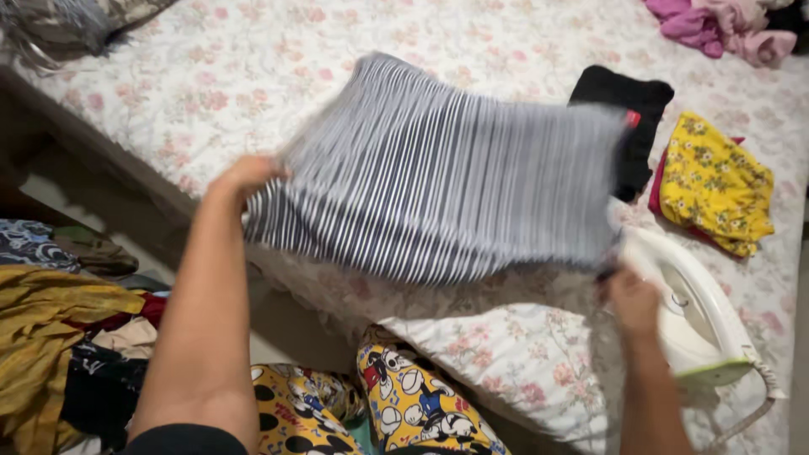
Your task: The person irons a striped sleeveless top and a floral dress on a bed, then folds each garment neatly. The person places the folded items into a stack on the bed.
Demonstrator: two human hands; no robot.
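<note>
The left hand (246,175) is gripping the left edge of a striped cloth (438,168), a grey-and-white piece that is being held spread out above the bed (253,67). The right hand (632,297) is clenching the cloth's lower right corner, at about 4 o'clock from the cloth's middle. The cloth is blurring with motion and is hanging in the air between the two hands, tilting up toward 1 o'clock, over the near edge of the bed.

The bed is wearing a white sheet with small pink flowers. A white iron (699,316) with a green edge is lying on it just beside the right hand, at 3 o'clock from it. At 1 o'clock from the cloth a black garment (628,105) is lying folded, partly hiding behind the cloth's far corner. A yellow flowered garment (716,181) is sitting just right of the black one, touching a dark red piece under it. Pink clothes (725,25) are bunching at the far right corner of the bed.

A heap of mixed clothes (59,345), yellow and dark, is piling up at 8 o'clock, off the bed. The person's legs are showing at 6 o'clock in yellow cartoon-print trousers (404,396).
</note>
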